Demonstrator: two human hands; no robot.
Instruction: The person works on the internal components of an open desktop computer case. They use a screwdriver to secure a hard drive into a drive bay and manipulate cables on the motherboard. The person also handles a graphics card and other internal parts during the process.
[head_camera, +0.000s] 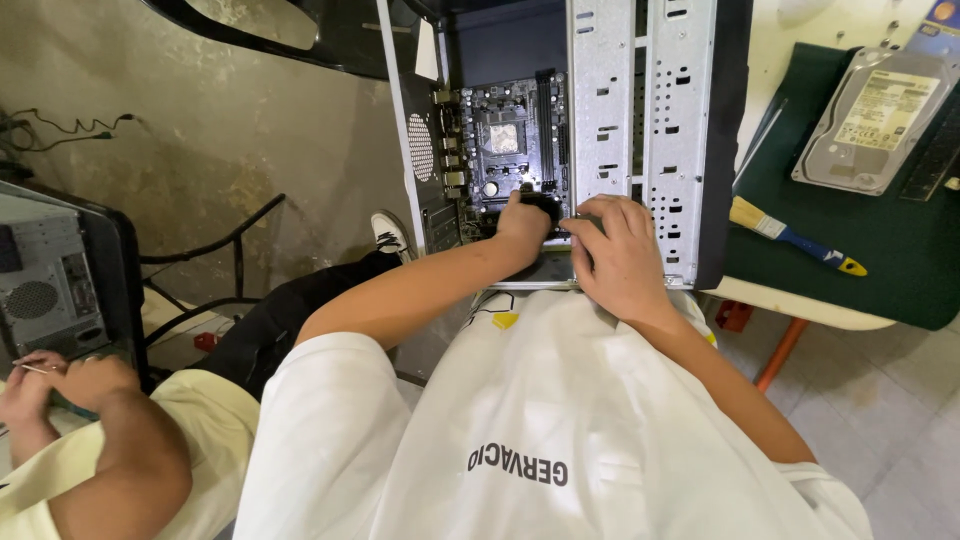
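Worn concrete-looking floor on the left, pale tiles lower right. A cream-topped table (800, 300) with an orange leg sits at right, carrying a dark green mat (900, 260).

On the mat: a silver metal hard drive (880, 120) with a white label, and a flat paintbrush with a blue and yellow handle (790, 235), lying diagonally, bristles to the upper left. At far left, a second grey computer tower (45, 290) with a round fan grille. Another person's hands (60, 385) work beside it at the lower left, in a pale yellow sleeve; they are apart from the wearer's own. Black cables trail over the floor. A black-and-white shoe (392, 232) shows below the case.

Open grey metal computer case (640, 130) stands in front of the wearer, just beside the table edge, open side facing the camera. Its long axis runs away from the wearer, up the frame. Inside, a dark motherboard (505, 140) lies flat against the far panel, socket near its middle. The perforated drive cage covers the right half of the interior.

Left hand (525, 222) reaches into the case at the motherboard's lower edge, fingers curled round a small black part (545, 205). Right hand (615, 255) rests on the cage's lower edge, fingers bent and close together; what it grips, if anything, cannot be told.
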